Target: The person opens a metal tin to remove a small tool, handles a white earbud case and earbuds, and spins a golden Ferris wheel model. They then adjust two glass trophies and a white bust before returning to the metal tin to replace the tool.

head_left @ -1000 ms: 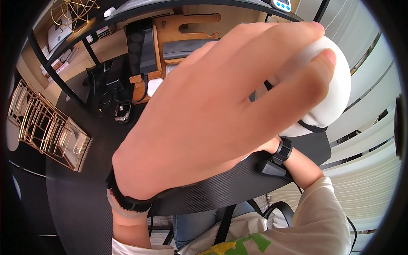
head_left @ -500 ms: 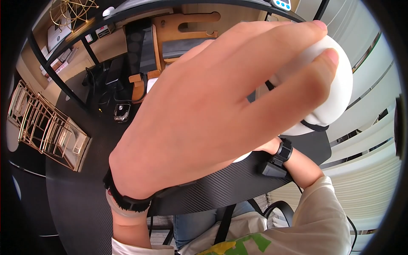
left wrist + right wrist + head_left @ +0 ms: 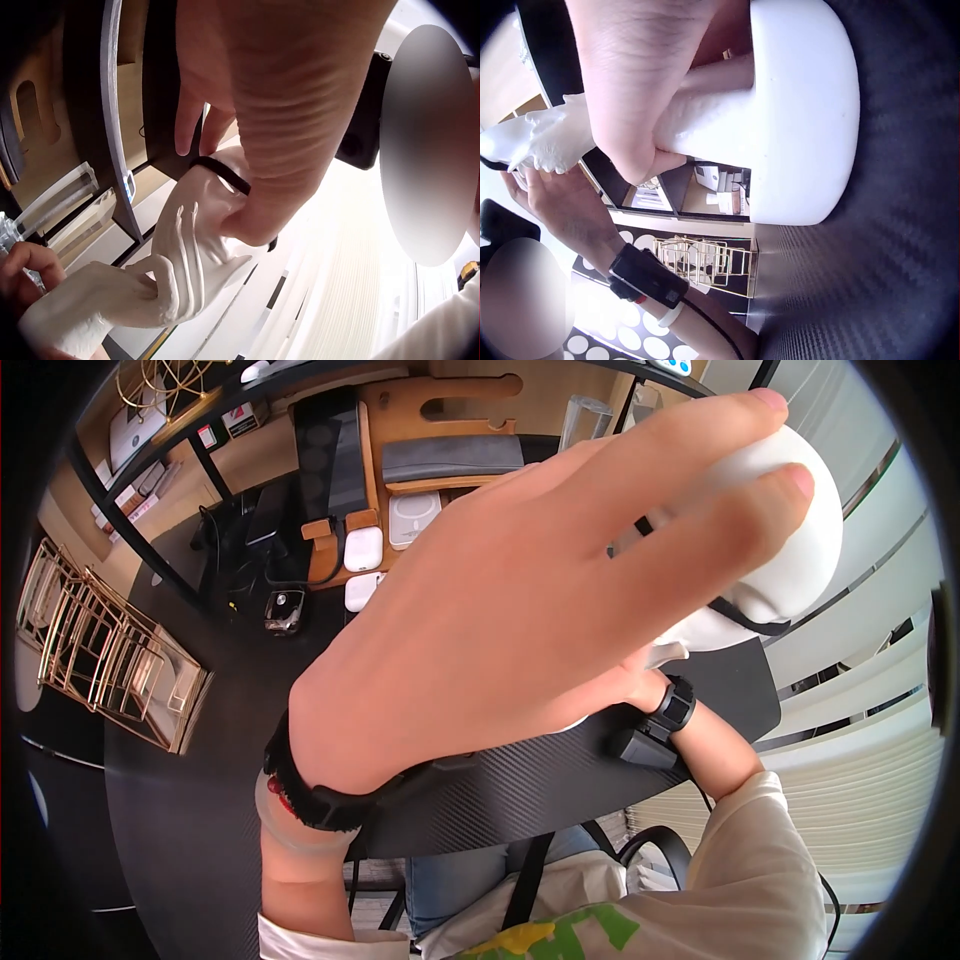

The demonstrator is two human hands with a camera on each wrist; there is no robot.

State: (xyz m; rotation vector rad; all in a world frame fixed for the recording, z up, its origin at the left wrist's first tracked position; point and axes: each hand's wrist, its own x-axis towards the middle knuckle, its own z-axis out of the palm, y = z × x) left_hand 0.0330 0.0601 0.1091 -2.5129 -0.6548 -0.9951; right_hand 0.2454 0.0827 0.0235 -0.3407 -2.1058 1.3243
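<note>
A white sculpture (image 3: pixel 176 225), a head with a slender hand against it, has a black band (image 3: pixel 217 171) round the head. My left hand (image 3: pixel 510 590) spans the sculpture's head from above, its first fingers stretched over the top. In the left wrist view its thumb (image 3: pixel 255 225) presses against the front of the head, right on the band. Lower down, my right hand (image 3: pixel 645 82) grips the narrow stem (image 3: pixel 712 124) above the broad round base (image 3: pixel 806 112). That base stands close against the black tabletop (image 3: pixel 900 187). In the head view my left hand hides much of the sculpture.
A wooden stand (image 3: pixel 450 420) with white earbud cases (image 3: pixel 363 548) is behind the left hand. A watch (image 3: pixel 285 610) lies beside it. Gold wire racks (image 3: pixel 110 650) stand at far left, a black shelf frame (image 3: pixel 210 490) at the back, window blinds (image 3: pixel 850 760) at right.
In the head view my left hand and the sculpture's head have shifted up and slightly right. More of the sculpture's white lower part shows beneath my fingers. My right hand stays low on it.
</note>
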